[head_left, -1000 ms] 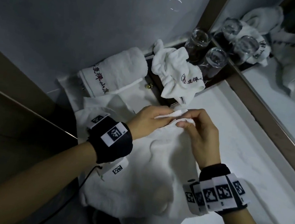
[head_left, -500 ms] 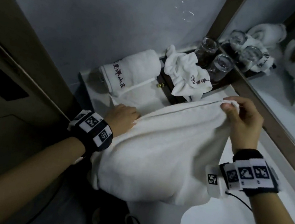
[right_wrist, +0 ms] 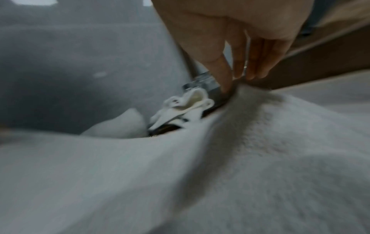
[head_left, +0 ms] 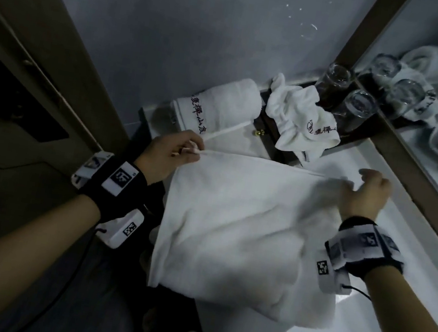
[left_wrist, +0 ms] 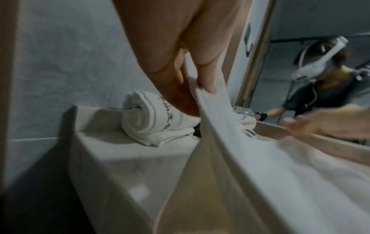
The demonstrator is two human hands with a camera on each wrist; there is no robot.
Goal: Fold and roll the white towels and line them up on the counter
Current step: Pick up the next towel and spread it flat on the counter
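Towel (head_left: 231, 225) spread over bench (head_left: 356, 171) edge, front hanging off | L hand (head_left: 173, 155) pinches far-left corner; R hand (head_left: 366, 193) pinches far-right corner, blurred | rolled towel (head_left: 219, 105) + crumpled towel (head_left: 298, 118) behind, by glasses (head_left: 357, 110) | tip: keep far edge taut & level; lay flat w/o creases before folding
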